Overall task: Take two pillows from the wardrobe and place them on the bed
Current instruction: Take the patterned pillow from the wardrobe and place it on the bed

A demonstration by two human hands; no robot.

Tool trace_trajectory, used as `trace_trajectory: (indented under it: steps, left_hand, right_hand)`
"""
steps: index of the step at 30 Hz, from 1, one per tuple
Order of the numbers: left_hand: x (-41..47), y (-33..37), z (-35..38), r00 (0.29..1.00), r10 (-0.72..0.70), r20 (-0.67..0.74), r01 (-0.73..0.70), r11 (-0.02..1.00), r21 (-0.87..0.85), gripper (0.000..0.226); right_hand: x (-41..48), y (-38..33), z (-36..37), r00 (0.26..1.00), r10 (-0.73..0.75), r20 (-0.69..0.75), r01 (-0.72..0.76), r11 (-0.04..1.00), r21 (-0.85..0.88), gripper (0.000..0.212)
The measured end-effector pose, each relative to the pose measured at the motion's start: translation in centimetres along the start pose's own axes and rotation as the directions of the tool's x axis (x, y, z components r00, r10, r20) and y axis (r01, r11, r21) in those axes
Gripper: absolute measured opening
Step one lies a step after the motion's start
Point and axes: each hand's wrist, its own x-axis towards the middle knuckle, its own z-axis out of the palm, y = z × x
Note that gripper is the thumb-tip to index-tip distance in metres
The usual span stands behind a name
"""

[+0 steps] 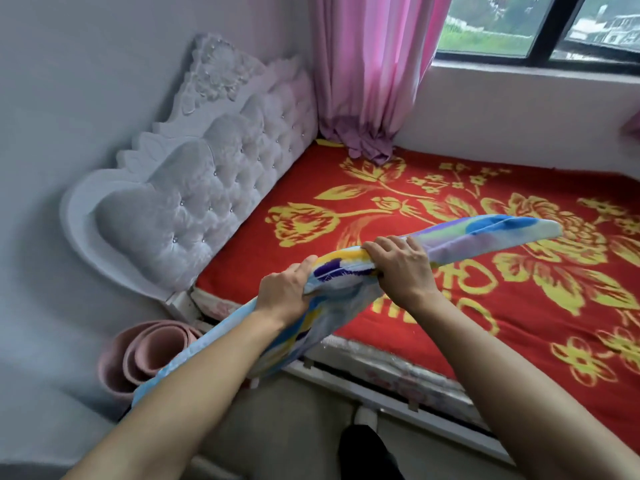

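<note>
A flat pillow (485, 233) in a blue, yellow, purple and white patterned cover hangs in the air over the near edge of the bed (450, 209). My left hand (284, 294) grips its lower middle part. My right hand (403, 266) grips its top edge a little further right. One end of the pillow stretches right over the red and yellow flowered blanket; the other end droops down left under my left forearm. I cannot tell whether this is one pillow or two held together. The wardrobe is out of view.
A tufted grey-white headboard (194, 202) stands at the left end of the bed. Pink rolled mats (149, 355) lie on the floor beside it. A pink curtain (367, 74) hangs onto the bed's far corner below a window (540, 26). A dark shoe (363, 452) shows on the floor.
</note>
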Motion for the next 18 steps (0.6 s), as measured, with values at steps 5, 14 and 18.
trace_trajectory:
  steps: [5, 14, 18]
  left_hand:
    - [10.3, -0.9, 1.1, 0.997, -0.08, 0.014, 0.08, 0.997, 0.002, 0.06]
    - [22.8, -5.7, 1.7, 0.974, -0.225, -0.005, 0.225, 0.973, 0.052, 0.057]
    - [25.9, -9.2, 3.0, 0.965, -0.249, -0.08, 0.252, 0.967, 0.035, 0.059]
  right_hand:
    - [10.2, 4.9, 3.6, 1.0, -0.011, -0.004, 0.011, 0.998, 0.069, 0.049]
    - [25.4, 7.1, 8.1, 0.996, -0.053, -0.07, 0.065, 0.983, 0.173, 0.05]
    - [30.6, 6.1, 10.1, 0.992, -0.097, -0.081, 0.111, 0.977, 0.181, 0.053]
